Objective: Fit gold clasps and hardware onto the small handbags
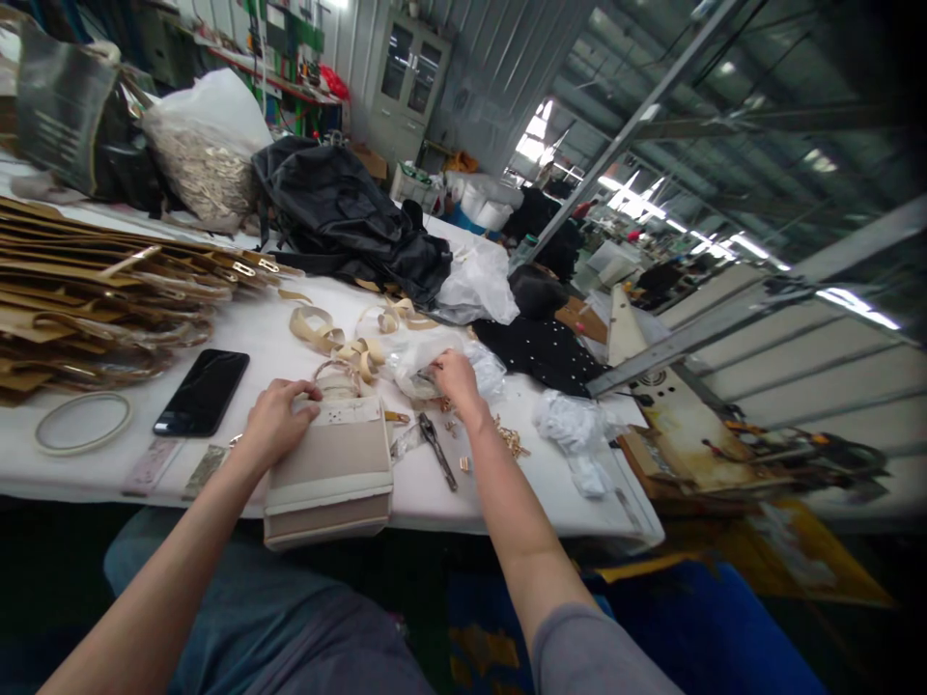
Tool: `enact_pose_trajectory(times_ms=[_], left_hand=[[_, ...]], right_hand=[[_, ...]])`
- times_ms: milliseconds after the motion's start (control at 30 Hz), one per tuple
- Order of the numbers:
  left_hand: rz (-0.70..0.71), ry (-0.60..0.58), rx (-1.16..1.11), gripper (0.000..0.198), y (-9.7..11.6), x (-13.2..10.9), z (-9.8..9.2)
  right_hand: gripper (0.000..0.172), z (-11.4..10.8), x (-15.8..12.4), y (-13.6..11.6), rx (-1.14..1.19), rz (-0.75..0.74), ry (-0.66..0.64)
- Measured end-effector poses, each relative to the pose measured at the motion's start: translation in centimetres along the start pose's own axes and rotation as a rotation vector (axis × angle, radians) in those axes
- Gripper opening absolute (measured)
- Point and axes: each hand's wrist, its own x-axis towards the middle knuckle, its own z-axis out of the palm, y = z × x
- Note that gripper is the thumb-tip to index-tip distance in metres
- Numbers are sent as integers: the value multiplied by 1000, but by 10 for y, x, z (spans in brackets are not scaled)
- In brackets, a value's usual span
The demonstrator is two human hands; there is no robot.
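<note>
A beige box-shaped handbag (329, 463) lies at the table's front edge, its lower part jutting past it. On its far left side rests my left hand (282, 420), fingers bent and thumb apart, touching the panel with a row of small holes. My right hand (455, 378) is at a crumpled clear plastic bag (412, 357), fingers drawn together; what they pinch is hidden. Between the hands lies a dark metal hand tool (437, 452). Small gold-coloured metal fittings (511, 439) are scattered beside my right forearm. Curled beige strips (315, 330) lie beyond the handbag.
A phone (203, 391) and a roll of tape (83, 423) lie at left, before stacked brown pieces (87, 290). A black backpack (340, 208) sits at the back. White crumpled plastic (579, 430) and a sewing machine (666, 415) stand to the right.
</note>
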Motion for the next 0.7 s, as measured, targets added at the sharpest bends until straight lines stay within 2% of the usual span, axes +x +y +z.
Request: enact_pose_trajectory(times_ms=[100,167,267,367,500,600,700], left_hand=[[-6,-2,-45,31,-3,0,-2],[-11,-15,-62,31,-6,1,-3],[-21,-39,-78,32,-10,5,-5],[-12,-40,-96,30,-13,8,-6],[7,-27,-122,31,-16,9,-5],[9,-28,-137,32,-18,9,-4],[-1,-24,-145,31,-18,9,-4]], right_hand=[[24,-11,-16,-4,16,-8,36],[26,-15,-32,-11,104,-6,121],[31,-13,-58,-34,498,-18,199],[43,-2,-81,-74,863,-56,43],[36,17,-95,-130,1055,-79,-198],[31,32,-92,-154,1110,-69,-326],[19,41,-85,-162,1007,-114,-333]])
